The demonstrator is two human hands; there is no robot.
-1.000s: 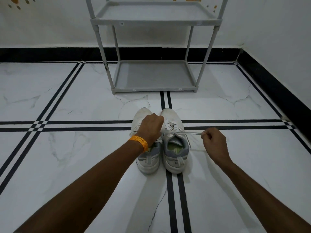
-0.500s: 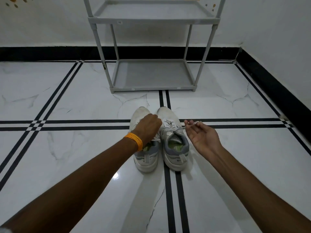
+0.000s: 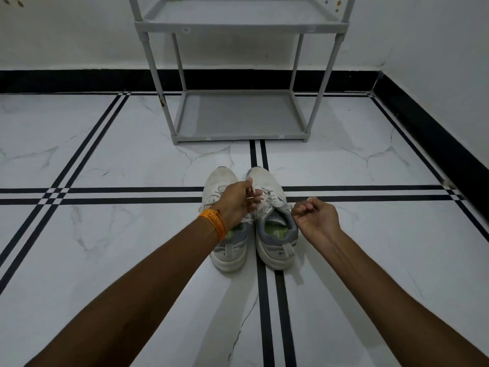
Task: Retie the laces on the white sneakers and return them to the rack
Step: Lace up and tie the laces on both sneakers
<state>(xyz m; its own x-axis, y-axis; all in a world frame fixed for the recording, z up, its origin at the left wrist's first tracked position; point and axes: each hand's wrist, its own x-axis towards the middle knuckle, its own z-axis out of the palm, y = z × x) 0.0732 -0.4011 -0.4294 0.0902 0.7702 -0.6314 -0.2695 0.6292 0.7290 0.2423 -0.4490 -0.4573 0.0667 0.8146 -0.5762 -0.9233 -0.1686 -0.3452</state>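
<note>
Both sneakers sit side by side on the floor (image 3: 105, 154) in front of the rack (image 3: 239, 116), toes toward it, heels toward the person. Rack shelves show nothing on them.

Work is on the right sneaker (image 3: 272, 221); its laces (image 3: 270, 201) bunch over the tongue. The left sneaker (image 3: 227, 234) is partly under the left wrist.

Left hand (image 3: 238, 203) reaches across the left sneaker, fingers pinched on a lace strand at the right sneaker's inner edge. Right hand (image 3: 316, 217) is just beside that sneaker's outer edge, palm up, fingers curled; a lace end shows at the fingertips, but can't tell if it's properly gripped.

Key relation: the sneaker's long axis points at the rack, hands sit either side of it, so the lace runs crosswise between them. Knot point is nearer the left hand. My read: still mid-tie on this sneaker, with the racking step not begun.
</note>
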